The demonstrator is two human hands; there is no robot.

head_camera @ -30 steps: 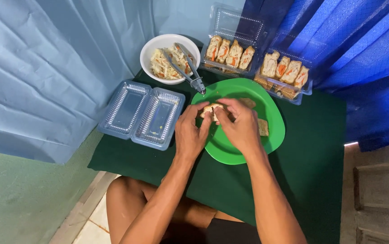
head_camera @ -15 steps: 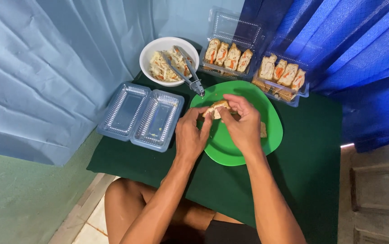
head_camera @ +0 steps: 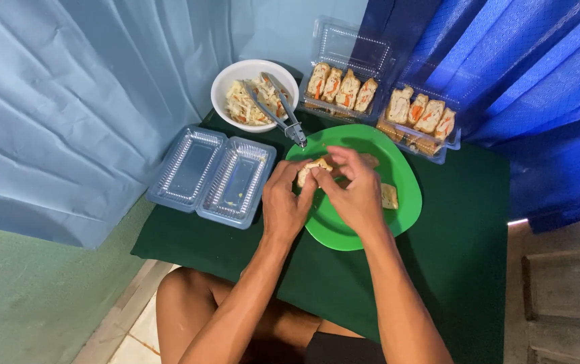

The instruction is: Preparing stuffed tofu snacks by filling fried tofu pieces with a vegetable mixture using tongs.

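While both hands are meeting over the green plate [head_camera: 398, 222], the left hand [head_camera: 286, 205] and the right hand [head_camera: 357, 192] are pinching a small filled sandwich piece [head_camera: 311, 170] between their fingertips, fingers curled narrow around it rather than spread. That piece is hovering just above the plate's ten o'clock edge, near the middle of the dark green surface [head_camera: 465, 269]. It is looking pale and soft, a light bread shell with a hint of orange filling at its top; most of it is hidden behind the fingers, so its full shape cannot be told. From here, the likeliest trouble is the filling squeezing out if the fingertips are pressing too hard on such soft bread, or the piece slipping and falling past the plate's rim, since it is being held close to the edge. Another bread piece [head_camera: 389, 196] is lying on the plate at three o'clock, just beside the right wrist, and a careless sweep of that wrist could be nudging it off. Metal tongs [head_camera: 278, 108] are resting in the white bowl [head_camera: 236, 77] of shredded filling at eleven o'clock, their hinge end overhanging toward the plate. An open, empty clear clamshell box [head_camera: 212, 175] is sitting at nine o'clock, and two clear trays of finished pieces [head_camera: 344, 87] are standing at twelve and one o'clock.
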